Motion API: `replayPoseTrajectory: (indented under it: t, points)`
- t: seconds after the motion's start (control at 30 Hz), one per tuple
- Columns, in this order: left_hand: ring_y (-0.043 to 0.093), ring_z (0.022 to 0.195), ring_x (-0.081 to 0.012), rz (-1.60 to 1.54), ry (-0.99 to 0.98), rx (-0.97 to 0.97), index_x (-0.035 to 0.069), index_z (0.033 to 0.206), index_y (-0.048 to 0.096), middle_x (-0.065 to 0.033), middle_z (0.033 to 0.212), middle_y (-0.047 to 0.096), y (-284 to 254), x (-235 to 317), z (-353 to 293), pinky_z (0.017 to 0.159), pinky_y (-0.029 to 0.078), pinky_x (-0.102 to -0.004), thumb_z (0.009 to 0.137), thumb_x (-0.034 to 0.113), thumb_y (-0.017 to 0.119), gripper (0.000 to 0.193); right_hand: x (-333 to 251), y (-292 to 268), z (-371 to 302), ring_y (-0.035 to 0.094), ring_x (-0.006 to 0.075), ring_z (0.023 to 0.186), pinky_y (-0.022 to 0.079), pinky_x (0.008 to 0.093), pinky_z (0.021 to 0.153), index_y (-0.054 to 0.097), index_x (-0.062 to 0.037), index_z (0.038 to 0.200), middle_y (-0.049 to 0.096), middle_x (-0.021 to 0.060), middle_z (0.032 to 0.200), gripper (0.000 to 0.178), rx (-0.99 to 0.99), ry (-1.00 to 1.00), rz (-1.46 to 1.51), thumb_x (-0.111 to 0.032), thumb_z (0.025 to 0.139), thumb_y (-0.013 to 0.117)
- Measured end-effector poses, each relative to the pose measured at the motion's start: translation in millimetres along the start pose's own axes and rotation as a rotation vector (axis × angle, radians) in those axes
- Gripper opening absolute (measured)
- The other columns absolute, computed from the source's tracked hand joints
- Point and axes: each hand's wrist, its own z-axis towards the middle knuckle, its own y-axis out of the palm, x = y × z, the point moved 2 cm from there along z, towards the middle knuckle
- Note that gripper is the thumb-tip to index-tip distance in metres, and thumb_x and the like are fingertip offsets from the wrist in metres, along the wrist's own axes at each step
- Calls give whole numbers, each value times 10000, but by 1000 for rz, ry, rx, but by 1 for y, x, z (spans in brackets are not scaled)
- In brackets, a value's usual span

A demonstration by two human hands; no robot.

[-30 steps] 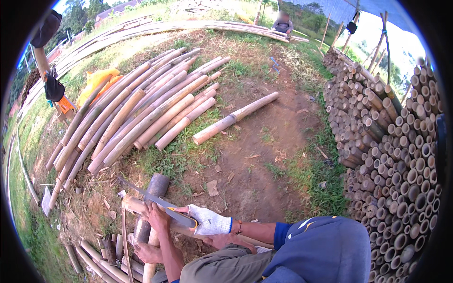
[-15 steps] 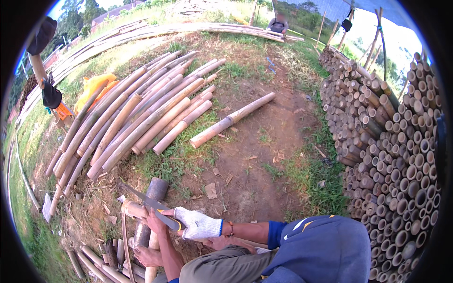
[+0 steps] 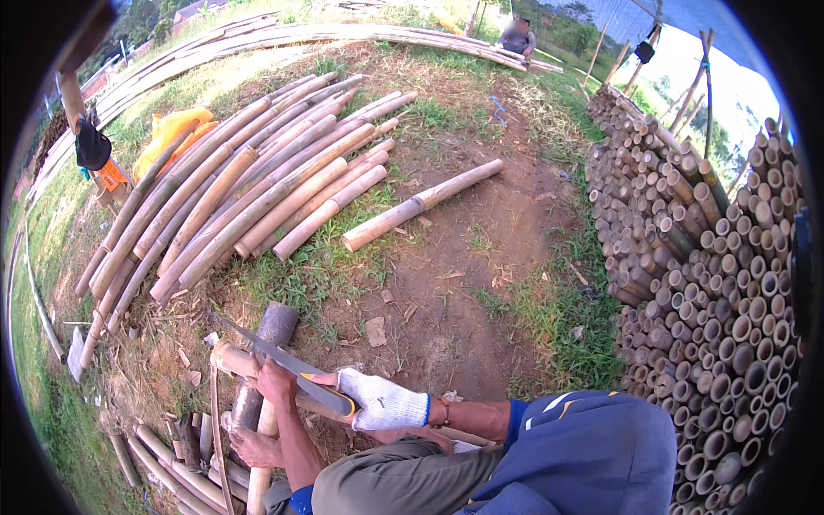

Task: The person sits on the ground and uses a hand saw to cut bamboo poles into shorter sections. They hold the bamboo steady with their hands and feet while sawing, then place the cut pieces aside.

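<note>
My right hand [image 3: 382, 400], in a white knit glove, grips the handle end of a curved saw [image 3: 296, 366] with a dark blade and yellow trim. The blade slants up and left, above a bamboo pole [image 3: 232, 358]. My bare left hand [image 3: 276, 383] is closed around this pole near its cut end, close to the blade. Beneath the pole lies a thick dark bamboo log [image 3: 276, 326], crossing it. Lower down, what looks like a bare foot [image 3: 256, 448] rests against the log. Whether the saw teeth touch the pole is hard to tell.
Long cut bamboo poles [image 3: 249, 184] lie at the left, with a single pole [image 3: 425, 204] apart from them. A tall stack of bamboo pieces [image 3: 730, 343] stands at the right. Short offcuts [image 3: 184, 472] lie lower left. Another person [image 3: 517, 41] sits far back.
My right hand has drawn the saw to the right, away from my left hand. The left hand still grips the pole. The whole view has shifted slightly.
</note>
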Motion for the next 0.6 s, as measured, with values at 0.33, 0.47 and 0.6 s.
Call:
replayPoseTrajectory:
  t: [0.33, 0.47, 0.6]
  points:
    - [358, 1663, -263, 43, -29, -23, 103, 1221, 758, -216, 1180, 822, 2, 10, 0, 1319, 243, -706, 856, 393, 834, 472, -34, -45, -120, 679, 314, 1317, 523, 414, 1129, 418, -157, 1703, 604, 182, 1571, 895, -172, 226, 23, -16, 878, 736]
    - [356, 1665, -258, 37, -31, -55, 108, 1261, 762, -203, 1185, 825, 1, 13, 2, 1316, 253, -705, 853, 390, 838, 501, -43, -47, -82, 698, 290, 1279, 543, 396, 1093, 420, -167, 1703, 655, 186, 1482, 882, -154, 354, 258, -16, 891, 732]
    - [357, 1663, -265, 32, -40, -59, 94, 1298, 765, -188, 1245, 816, -1, 11, 2, 1309, 262, -731, 835, 424, 867, 578, -44, -46, -113, 704, 281, 1239, 551, 401, 1055, 440, -160, 1683, 649, 185, 1456, 847, -118, 371, 201, -70, 909, 772]
